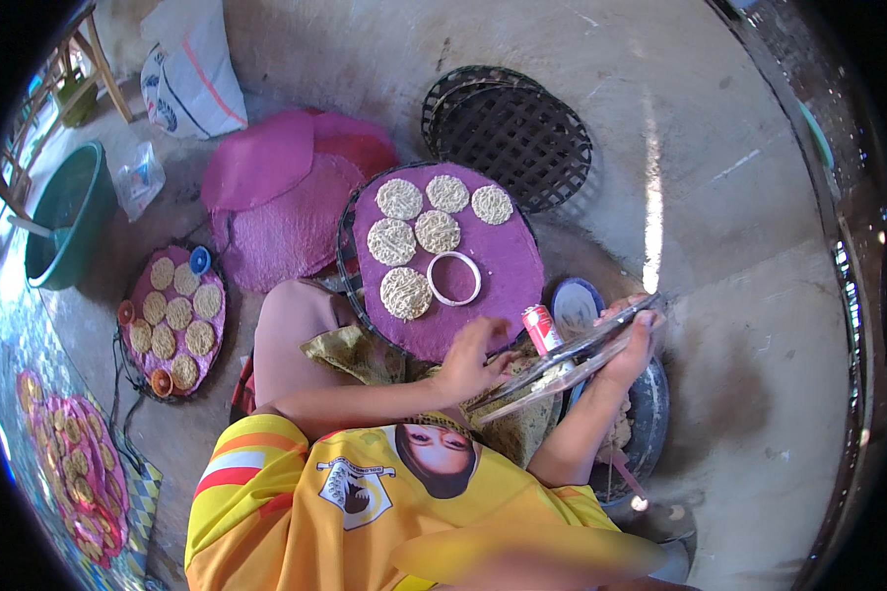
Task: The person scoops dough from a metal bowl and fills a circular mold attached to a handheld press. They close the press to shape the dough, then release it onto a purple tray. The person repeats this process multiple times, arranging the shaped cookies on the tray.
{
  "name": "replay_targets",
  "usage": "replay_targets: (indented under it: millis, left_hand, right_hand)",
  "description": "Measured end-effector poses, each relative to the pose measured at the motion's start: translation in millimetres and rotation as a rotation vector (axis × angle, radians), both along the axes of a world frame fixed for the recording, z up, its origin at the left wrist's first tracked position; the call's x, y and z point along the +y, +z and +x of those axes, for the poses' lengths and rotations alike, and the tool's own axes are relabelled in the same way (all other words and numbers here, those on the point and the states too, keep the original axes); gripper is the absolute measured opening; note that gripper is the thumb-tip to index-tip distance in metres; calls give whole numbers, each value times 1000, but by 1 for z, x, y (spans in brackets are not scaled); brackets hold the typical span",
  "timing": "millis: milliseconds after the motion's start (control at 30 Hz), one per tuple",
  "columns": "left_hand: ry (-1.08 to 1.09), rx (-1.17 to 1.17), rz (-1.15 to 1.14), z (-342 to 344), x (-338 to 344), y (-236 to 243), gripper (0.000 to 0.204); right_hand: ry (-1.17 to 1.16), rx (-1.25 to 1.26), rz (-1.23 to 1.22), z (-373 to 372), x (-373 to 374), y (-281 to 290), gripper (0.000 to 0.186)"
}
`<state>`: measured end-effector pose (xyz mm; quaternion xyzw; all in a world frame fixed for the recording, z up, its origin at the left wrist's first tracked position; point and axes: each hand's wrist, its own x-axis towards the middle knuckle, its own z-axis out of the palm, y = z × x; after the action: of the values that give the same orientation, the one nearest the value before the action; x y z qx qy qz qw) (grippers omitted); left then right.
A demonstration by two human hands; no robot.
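My right hand (633, 345) is closed round the upper end of a pair of thin flat boards (562, 362), seen almost edge-on and tilted. Just left of their lower end, my left hand (471, 362) has its fingers apart and appears to hold nothing. A red and white can (541, 329) shows beside the boards; its lower part is hidden. In front of my lap lies a round tray (343, 258) lined with a purple cloth (508, 261). Several pale, round noodle-like cakes (438, 231) and a white ring (454, 279) rest on it.
At left are a smaller tray of round cakes (178, 313), more cakes on purple cloth (79, 473) and a green basin (81, 217). Purple cloths (276, 207) and black woven trays (522, 133) lie beyond. A dark basin (650, 433) stands by my right arm.
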<state>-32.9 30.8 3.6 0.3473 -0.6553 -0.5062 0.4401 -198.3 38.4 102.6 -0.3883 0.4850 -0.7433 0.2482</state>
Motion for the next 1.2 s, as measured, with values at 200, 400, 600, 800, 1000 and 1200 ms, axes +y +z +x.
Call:
replay_targets:
  millis: [200, 400, 600, 800, 1000, 1200]
  left_hand:
    - [-46, -191, -1095, -3, -35, 12, 31]
    - [299, -211, -1081, -10, -79, 49, 34]
    - [262, -252, -748, -10, -109, 93, 34]
    - [-554, -354, -602, 5, -107, 103, 53]
    - [-693, -232, -449, -3, -102, 96, 33]
    - [-968, -556, 287, 3, -105, 109, 27]
  right_hand:
    - [282, -47, 7, 16, 1, -23, 37]
    - [194, 51, 96, 21, 3, -29, 65]
    - [-59, 532, 53, 48, 16, -37, 42]
    - [-24, 820, 224, -15, 7, -46, 53]
    - [304, 198, 66, 2, 17, -55, 47]
    - [288, 212, 60, 1, 17, -62, 51]
